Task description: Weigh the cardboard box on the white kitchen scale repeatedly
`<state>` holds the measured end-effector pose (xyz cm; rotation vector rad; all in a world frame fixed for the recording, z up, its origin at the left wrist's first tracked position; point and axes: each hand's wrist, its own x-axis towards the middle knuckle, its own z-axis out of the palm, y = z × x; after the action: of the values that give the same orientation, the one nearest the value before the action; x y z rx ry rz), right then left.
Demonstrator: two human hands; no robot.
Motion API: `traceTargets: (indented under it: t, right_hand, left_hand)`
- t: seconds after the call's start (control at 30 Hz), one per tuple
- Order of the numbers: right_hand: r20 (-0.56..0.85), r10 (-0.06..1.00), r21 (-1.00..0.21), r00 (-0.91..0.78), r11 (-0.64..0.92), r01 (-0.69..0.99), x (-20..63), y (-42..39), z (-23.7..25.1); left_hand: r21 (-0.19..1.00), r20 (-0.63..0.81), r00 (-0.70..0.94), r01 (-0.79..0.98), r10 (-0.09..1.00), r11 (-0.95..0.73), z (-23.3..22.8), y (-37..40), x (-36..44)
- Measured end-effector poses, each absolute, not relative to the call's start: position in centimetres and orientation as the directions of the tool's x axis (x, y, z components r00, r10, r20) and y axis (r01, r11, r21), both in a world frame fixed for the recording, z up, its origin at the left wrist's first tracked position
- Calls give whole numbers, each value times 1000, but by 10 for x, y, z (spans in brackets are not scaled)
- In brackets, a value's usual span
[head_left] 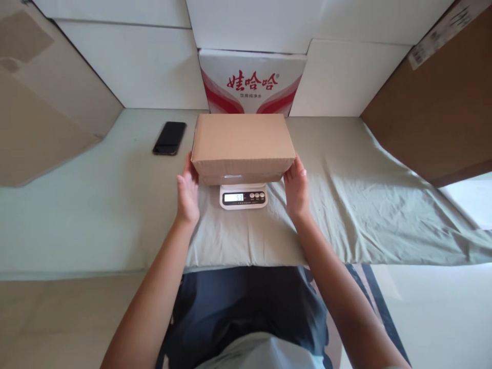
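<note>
A plain brown cardboard box (242, 146) rests on a small white digital scale (243, 197) whose lit display shows digits. My left hand (187, 192) lies flat against the box's left lower edge, fingers extended. My right hand (295, 188) touches the box's right lower edge in the same way. Both hands flank the box without wrapping around it. The scale stands on a pale green cloth (346, 205) spread over the table.
A black phone (169, 138) lies on the table to the left of the box. Behind the box stands a white carton with red print (251, 82). White panels line the back; brown cardboard sheets lean at the left (46, 102) and right (434, 102).
</note>
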<state>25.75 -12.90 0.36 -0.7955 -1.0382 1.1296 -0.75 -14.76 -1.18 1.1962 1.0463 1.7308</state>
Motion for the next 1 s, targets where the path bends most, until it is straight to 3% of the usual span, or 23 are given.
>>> traceTargets:
  t: [0.7,1.0]
  right_hand:
    - [159,985,-934,63,170,-315,255,-121,-11]
    - [274,956,-922,105,292,-253,257,-113,-10]
  left_hand:
    - [892,326,-308,-213,894,-399,-35,-135,-8]
    - [890,296,-282,-265,913,-371,-31,-136,-8]
